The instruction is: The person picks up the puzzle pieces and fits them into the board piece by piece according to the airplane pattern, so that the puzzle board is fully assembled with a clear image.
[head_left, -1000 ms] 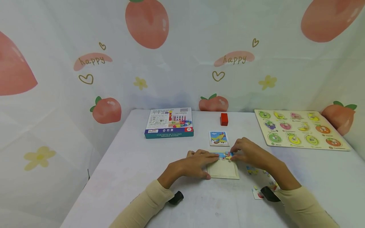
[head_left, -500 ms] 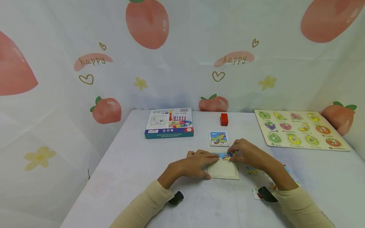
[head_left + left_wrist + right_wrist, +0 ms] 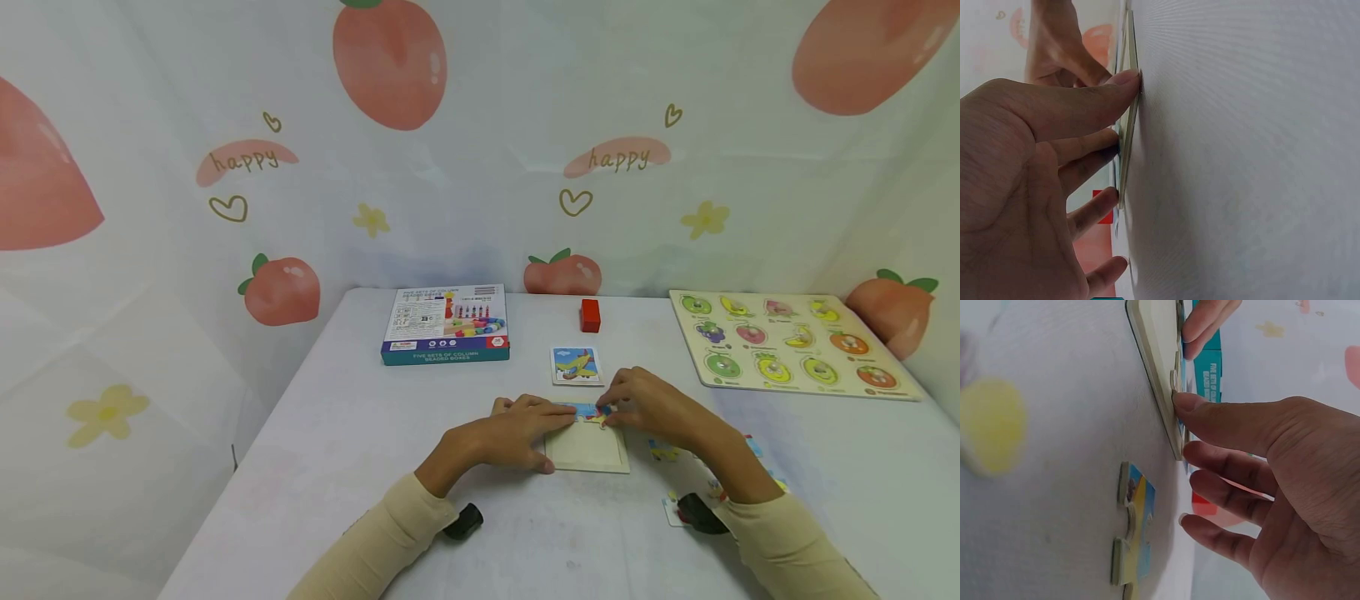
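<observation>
A shallow wooden puzzle tray (image 3: 587, 452) lies on the table, with blue sky pieces (image 3: 585, 409) along its far side. My left hand (image 3: 517, 433) rests on the tray's left side. Its extended fingers press the far pieces while the thumb touches the near edge, as the tray edge (image 3: 1126, 140) in the left wrist view also shows. At the far right corner my right hand (image 3: 651, 406) pinches a jigsaw piece (image 3: 602, 421), which lies in or on the tray; the fingers partly hide it. A loose jigsaw piece (image 3: 1138, 519) lies beside the tray in the right wrist view.
Several loose pieces (image 3: 663, 451) lie under and around the right forearm. Behind the tray are an airplane picture card (image 3: 576, 365) and a red block (image 3: 590, 316). A boxed bead set (image 3: 446, 325) stands back left, and a fruit puzzle board (image 3: 795, 343) back right.
My right hand has shifted slightly left and lower, and the pinched piece has turned and settled closer against the neighbouring pieces. The left hand holds the same place.
</observation>
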The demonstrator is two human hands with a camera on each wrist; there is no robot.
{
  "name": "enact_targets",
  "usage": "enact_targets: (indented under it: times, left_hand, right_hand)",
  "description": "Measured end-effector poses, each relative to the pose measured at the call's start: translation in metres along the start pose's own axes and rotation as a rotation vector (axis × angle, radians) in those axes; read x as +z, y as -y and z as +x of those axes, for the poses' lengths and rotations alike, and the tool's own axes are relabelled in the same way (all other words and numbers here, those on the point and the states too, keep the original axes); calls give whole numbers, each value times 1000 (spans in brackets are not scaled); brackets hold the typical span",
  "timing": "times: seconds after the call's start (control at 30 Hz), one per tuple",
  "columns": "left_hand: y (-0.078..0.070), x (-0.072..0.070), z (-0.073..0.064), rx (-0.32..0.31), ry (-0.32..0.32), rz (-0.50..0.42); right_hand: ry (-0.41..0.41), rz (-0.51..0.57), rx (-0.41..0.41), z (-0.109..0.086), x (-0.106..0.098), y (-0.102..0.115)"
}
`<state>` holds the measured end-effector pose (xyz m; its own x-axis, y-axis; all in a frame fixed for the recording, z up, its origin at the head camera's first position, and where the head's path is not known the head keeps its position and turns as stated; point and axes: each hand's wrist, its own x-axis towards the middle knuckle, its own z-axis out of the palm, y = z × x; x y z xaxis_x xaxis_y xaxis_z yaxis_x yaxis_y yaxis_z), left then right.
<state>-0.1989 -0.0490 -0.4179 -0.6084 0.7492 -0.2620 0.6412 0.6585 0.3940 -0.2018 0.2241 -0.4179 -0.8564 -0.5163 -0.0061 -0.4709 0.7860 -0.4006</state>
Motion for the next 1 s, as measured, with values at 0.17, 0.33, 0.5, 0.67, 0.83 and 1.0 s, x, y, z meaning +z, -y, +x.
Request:
enact_targets:
  times: [0.17,0.33,0.5,0.67,0.83,1.0]
  left_hand:
    - [1,1,1,-1,1,3]
    - [-1,0,0,-3,-3,5]
    - [-4,0,1,6,-39,8]
    - [-8,1,5,41,-61,-43]
    - [-15,0,10,73,-27,-94]
    - [-21,2,16,47,30,-35]
  right_hand:
    - [-7,1,15,0,1,0]
    - [-19,19,40,1,1,-1]
    - [-25,37,40,0,2,-3]
    - [-36,50,19,0,2,-4]
    - [-35,63,20,0,1,-4]
    - [-26,63,22,-1,0,-4]
